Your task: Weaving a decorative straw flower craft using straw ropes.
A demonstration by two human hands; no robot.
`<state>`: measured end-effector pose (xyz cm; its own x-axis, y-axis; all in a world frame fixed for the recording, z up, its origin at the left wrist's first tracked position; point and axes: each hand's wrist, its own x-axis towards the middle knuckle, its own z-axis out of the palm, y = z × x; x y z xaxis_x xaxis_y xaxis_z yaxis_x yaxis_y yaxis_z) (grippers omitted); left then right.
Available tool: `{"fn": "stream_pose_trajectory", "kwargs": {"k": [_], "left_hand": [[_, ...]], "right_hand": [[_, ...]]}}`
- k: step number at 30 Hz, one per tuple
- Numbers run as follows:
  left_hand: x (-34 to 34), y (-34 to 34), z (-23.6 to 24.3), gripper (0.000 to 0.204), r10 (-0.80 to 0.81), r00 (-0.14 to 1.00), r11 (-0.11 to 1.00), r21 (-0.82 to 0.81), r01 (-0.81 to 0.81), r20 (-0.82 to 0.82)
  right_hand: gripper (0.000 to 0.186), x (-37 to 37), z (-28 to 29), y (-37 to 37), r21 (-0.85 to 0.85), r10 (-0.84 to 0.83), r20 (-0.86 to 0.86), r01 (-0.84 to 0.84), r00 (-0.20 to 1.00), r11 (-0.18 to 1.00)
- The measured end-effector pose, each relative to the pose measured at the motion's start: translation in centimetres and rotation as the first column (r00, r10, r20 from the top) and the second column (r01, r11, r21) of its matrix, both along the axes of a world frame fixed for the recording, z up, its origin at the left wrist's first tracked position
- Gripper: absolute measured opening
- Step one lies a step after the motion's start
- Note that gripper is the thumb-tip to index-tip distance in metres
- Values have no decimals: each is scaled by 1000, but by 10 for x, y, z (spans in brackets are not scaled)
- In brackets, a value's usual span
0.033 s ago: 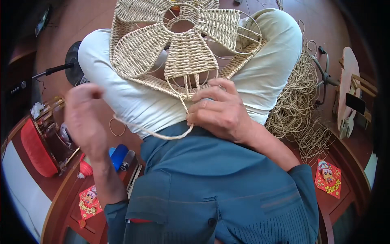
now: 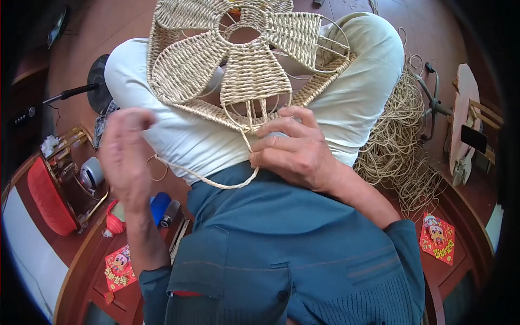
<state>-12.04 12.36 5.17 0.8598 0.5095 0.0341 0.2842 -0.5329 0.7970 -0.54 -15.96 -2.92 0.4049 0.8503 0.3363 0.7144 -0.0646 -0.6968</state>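
Observation:
A woven basket-like piece [image 2: 254, 76] in tan twisted cord, with flower-shaped petals round a central ring, rests across my lap. Its lowest petal is woven partway, leaving bare frame rods between the weave and the rim. My right hand [image 2: 295, 146] lies at that near rim, fingers bent and closed on a cord [image 2: 222, 186] hanging from the rim. From there the cord loops down and away leftward over my lap. My left hand [image 2: 127, 151] is raised left of the piece, blurred, with fingers curled; whether it holds anything does not show.
A big heap of loose cord [image 2: 398, 141] lies right of my knee, beside a metal stand [image 2: 433, 103]. At left are a red-cushioned seat [image 2: 49, 195], a round black base [image 2: 98, 84] with a rod, and a blue bottle [image 2: 158, 207]. Red decorations [image 2: 437, 238] lie low on either side.
My left hand has shifted slightly rightward, uncovering a white round object behind it. The loop of cord has moved a little. My right hand stays at the rim.

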Motion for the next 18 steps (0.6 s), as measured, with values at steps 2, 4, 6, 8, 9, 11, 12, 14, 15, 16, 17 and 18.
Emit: {"fn": "stream_pose_trajectory", "kwargs": {"k": [2, 4, 6, 8, 9, 11, 12, 14, 15, 16, 17, 18], "left_hand": [[5, -21, -10, 13, -96, 987, 991, -103, 83, -132], [11, -41, -19, 12, -206, 960, 978, -77, 194, -190], [18, -54, -28, 19, -406, 892, 910, -3, 414, -197], [25, -58, -34, 20, -461, 869, 880, 35, 474, -182], [27, -59, -37, 22, -514, 838, 844, 68, 533, -185], [32, -59, -39, 20, -535, 827, 828, 87, 554, -171], [33, -59, -40, 18, -551, 816, 814, 103, 572, -174], [37, -61, -41, 15, -555, 812, 805, 128, 579, -181], [39, -62, -41, 13, -563, 804, 794, 145, 590, -192], [41, -61, -40, 13, -559, 808, 796, 153, 585, -185], [43, -60, -40, 10, -570, 791, 778, 163, 607, -224], [45, -58, -40, 12, -588, 765, 755, 161, 636, -264]], "right_hand": [[10, -2, 2, -1, -32, 52, 43, -50, 998, 998], [10, -4, 2, 0, -58, 50, 78, -46, 996, 997], [11, -4, 2, 0, -73, 65, 70, -60, 995, 996], [10, -6, 0, 0, -54, 56, 55, -53, 997, 997], [8, -6, -1, -1, -33, 43, 39, -41, 998, 999], [8, -7, -2, -2, -27, 18, 21, -17, 1000, 999], [8, -8, -3, -3, -16, 3, 11, -3, 1000, 1000], [11, -8, -5, -4, -8, -14, 20, 14, 1000, 1000], [13, -8, -5, -4, 7, -32, 28, 32, 999, 999], [13, -7, -5, -4, 1, -25, 33, 25, 999, 1000], [13, -6, -5, -4, 8, -35, 34, 35, 999, 999], [14, -5, -5, -4, 24, -47, 35, 47, 998, 999]]}}
